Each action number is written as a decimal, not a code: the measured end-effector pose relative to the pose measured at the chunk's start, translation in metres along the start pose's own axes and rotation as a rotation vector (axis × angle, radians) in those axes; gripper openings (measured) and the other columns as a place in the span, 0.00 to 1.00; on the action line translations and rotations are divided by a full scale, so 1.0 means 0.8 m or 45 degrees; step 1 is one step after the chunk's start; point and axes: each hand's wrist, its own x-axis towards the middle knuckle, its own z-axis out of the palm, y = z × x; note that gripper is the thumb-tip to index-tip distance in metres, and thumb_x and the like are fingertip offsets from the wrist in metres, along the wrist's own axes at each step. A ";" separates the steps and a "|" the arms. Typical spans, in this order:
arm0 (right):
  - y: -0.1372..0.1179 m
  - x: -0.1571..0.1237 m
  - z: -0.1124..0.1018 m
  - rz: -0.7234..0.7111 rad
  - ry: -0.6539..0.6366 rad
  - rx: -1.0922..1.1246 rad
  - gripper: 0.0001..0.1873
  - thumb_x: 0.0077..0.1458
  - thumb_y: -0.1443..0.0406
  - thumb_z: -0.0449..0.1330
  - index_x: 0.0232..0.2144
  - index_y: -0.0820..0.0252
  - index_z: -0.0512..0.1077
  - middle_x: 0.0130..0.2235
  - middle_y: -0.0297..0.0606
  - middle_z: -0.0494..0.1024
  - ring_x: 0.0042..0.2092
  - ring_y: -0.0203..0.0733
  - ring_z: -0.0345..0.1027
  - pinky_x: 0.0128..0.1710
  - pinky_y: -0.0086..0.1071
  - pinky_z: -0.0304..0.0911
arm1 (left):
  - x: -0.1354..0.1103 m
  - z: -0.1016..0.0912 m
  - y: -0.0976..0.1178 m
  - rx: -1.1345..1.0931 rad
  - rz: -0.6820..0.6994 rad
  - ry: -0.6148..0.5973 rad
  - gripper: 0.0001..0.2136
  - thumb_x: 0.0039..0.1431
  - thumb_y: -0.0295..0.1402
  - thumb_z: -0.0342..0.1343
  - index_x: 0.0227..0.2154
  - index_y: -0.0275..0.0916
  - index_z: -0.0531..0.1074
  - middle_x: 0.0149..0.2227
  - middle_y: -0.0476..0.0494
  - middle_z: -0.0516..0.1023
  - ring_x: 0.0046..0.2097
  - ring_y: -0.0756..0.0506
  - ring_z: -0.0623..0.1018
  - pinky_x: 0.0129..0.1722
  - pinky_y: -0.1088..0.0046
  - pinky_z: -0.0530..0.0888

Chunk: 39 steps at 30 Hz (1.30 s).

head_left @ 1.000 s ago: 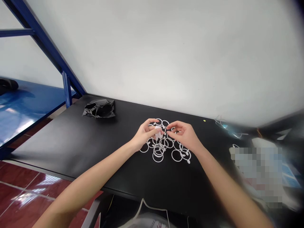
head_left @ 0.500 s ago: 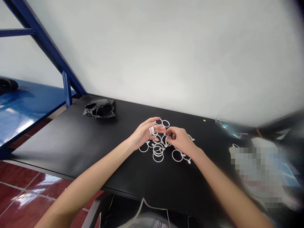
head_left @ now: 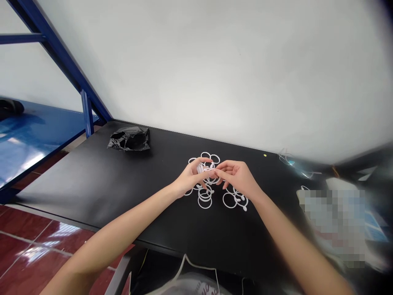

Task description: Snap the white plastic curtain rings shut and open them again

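Note:
My left hand (head_left: 189,178) is closed around a small bunch of white rings (head_left: 200,168), its fingers curled over them. Opposite it, my right hand (head_left: 241,178) pinches with thumb and fingertips at a white ring right by the left fingertips; the exact grip is partly hidden. Beneath and around both hands lie several loose thin white rings (head_left: 204,208) with small oval tabs, some overlapping. A few more rings (head_left: 223,200) rest on the black table (head_left: 172,229) below my right hand.
A crumpled black plastic bag (head_left: 132,139) sits at the table's back left. Clear plastic (head_left: 288,159) and a pale bag (head_left: 334,225), partly blurred, are at the right. A white wall (head_left: 215,73) rises behind the table; a blue metal frame (head_left: 61,61) stands left.
My left fingers have curled in over the rings on them. My right hand has lifted from the pile and met the left fingertips with a ring.

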 end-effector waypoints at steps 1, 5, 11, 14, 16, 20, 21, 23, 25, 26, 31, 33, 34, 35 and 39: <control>0.001 0.000 -0.002 -0.005 -0.009 0.003 0.17 0.49 0.54 0.66 0.31 0.64 0.75 0.29 0.42 0.80 0.27 0.41 0.75 0.20 0.29 0.69 | 0.001 -0.001 0.000 -0.019 -0.007 0.012 0.21 0.54 0.36 0.64 0.48 0.38 0.67 0.35 0.42 0.79 0.43 0.42 0.79 0.26 0.78 0.76; 0.009 0.000 -0.004 -0.060 0.084 -0.132 0.15 0.53 0.55 0.63 0.32 0.62 0.75 0.28 0.39 0.79 0.27 0.41 0.75 0.22 0.29 0.68 | 0.003 -0.007 0.006 -0.192 -0.017 0.050 0.19 0.57 0.38 0.61 0.49 0.38 0.67 0.39 0.38 0.80 0.47 0.39 0.79 0.27 0.76 0.77; 0.032 0.005 0.023 -0.229 0.082 -0.739 0.06 0.53 0.63 0.63 0.31 0.61 0.74 0.31 0.37 0.79 0.25 0.36 0.68 0.27 0.31 0.63 | 0.004 -0.016 0.009 -0.194 0.043 0.045 0.19 0.58 0.37 0.60 0.51 0.40 0.67 0.47 0.35 0.79 0.50 0.39 0.78 0.29 0.75 0.77; 0.037 0.011 0.035 -0.229 0.047 -0.866 0.06 0.55 0.65 0.60 0.28 0.60 0.73 0.28 0.37 0.77 0.26 0.38 0.68 0.28 0.31 0.61 | 0.002 -0.016 0.008 -0.095 0.074 0.010 0.25 0.52 0.29 0.65 0.52 0.40 0.66 0.51 0.34 0.77 0.51 0.38 0.78 0.30 0.77 0.77; 0.037 0.015 0.035 -0.220 0.044 -0.888 0.08 0.55 0.68 0.58 0.25 0.59 0.72 0.26 0.36 0.76 0.27 0.38 0.68 0.29 0.31 0.60 | 0.001 -0.015 0.009 -0.087 0.087 -0.009 0.29 0.49 0.26 0.66 0.54 0.41 0.64 0.52 0.34 0.76 0.52 0.38 0.77 0.31 0.76 0.77; 0.037 0.015 0.023 -0.181 0.076 -0.902 0.10 0.56 0.69 0.56 0.22 0.59 0.69 0.24 0.35 0.74 0.25 0.38 0.67 0.28 0.31 0.58 | 0.000 -0.011 0.012 -0.089 0.033 0.039 0.25 0.53 0.31 0.64 0.53 0.39 0.65 0.45 0.36 0.80 0.47 0.40 0.79 0.32 0.73 0.79; 0.037 0.014 0.021 -0.174 0.085 -0.902 0.11 0.57 0.68 0.56 0.22 0.59 0.69 0.24 0.35 0.74 0.26 0.39 0.67 0.28 0.31 0.57 | 0.000 -0.010 0.012 -0.079 0.014 0.064 0.21 0.55 0.34 0.63 0.51 0.38 0.66 0.40 0.38 0.81 0.44 0.41 0.80 0.31 0.73 0.78; 0.038 0.013 0.021 -0.168 0.093 -0.907 0.11 0.58 0.65 0.56 0.23 0.59 0.69 0.25 0.36 0.75 0.27 0.39 0.67 0.28 0.31 0.57 | 0.000 -0.010 0.010 -0.043 -0.003 0.105 0.17 0.57 0.37 0.61 0.47 0.37 0.67 0.33 0.41 0.82 0.38 0.44 0.81 0.28 0.75 0.78; 0.037 0.012 0.024 -0.165 0.091 -0.916 0.12 0.58 0.64 0.56 0.22 0.58 0.67 0.25 0.36 0.75 0.28 0.40 0.67 0.28 0.31 0.57 | 0.001 -0.010 0.008 -0.023 -0.009 0.110 0.16 0.59 0.39 0.59 0.47 0.38 0.67 0.31 0.41 0.81 0.36 0.44 0.81 0.25 0.76 0.77; 0.036 0.012 0.026 -0.163 0.090 -0.920 0.12 0.57 0.66 0.56 0.22 0.58 0.66 0.25 0.36 0.74 0.28 0.40 0.68 0.28 0.31 0.57 | 0.001 -0.011 0.008 -0.035 -0.015 0.098 0.17 0.60 0.40 0.57 0.48 0.38 0.66 0.32 0.40 0.82 0.37 0.43 0.81 0.24 0.76 0.76; 0.031 0.013 0.016 -0.125 0.117 -0.886 0.08 0.54 0.71 0.55 0.24 0.59 0.68 0.26 0.36 0.75 0.27 0.38 0.68 0.28 0.30 0.59 | 0.000 -0.009 0.013 -0.119 -0.040 0.101 0.20 0.65 0.46 0.48 0.52 0.39 0.63 0.40 0.34 0.82 0.43 0.37 0.81 0.21 0.74 0.77; 0.029 0.011 0.008 -0.113 0.122 -0.837 0.05 0.56 0.67 0.56 0.28 0.59 0.70 0.26 0.34 0.76 0.25 0.37 0.68 0.27 0.30 0.60 | 0.000 -0.008 0.014 -0.105 -0.041 0.139 0.19 0.64 0.45 0.50 0.52 0.40 0.63 0.42 0.34 0.81 0.46 0.37 0.81 0.22 0.74 0.77; 0.028 0.010 0.006 -0.115 0.121 -0.817 0.04 0.57 0.65 0.57 0.30 0.58 0.70 0.26 0.34 0.76 0.25 0.37 0.68 0.27 0.30 0.60 | 0.000 -0.009 0.014 -0.098 -0.044 0.154 0.18 0.64 0.43 0.50 0.52 0.40 0.63 0.42 0.34 0.81 0.46 0.37 0.80 0.23 0.74 0.77; 0.028 0.009 0.006 -0.125 0.110 -0.807 0.05 0.57 0.63 0.58 0.32 0.58 0.71 0.26 0.33 0.76 0.25 0.37 0.67 0.27 0.30 0.60 | 0.001 -0.009 0.013 -0.090 -0.047 0.166 0.18 0.64 0.42 0.51 0.52 0.40 0.64 0.41 0.34 0.82 0.46 0.37 0.80 0.24 0.74 0.77; 0.028 0.005 0.018 -0.174 0.027 -0.905 0.10 0.57 0.61 0.58 0.26 0.58 0.70 0.25 0.34 0.76 0.26 0.39 0.68 0.27 0.31 0.58 | 0.003 -0.013 0.006 -0.025 -0.062 0.171 0.19 0.63 0.40 0.52 0.54 0.38 0.64 0.31 0.39 0.83 0.36 0.42 0.82 0.23 0.75 0.77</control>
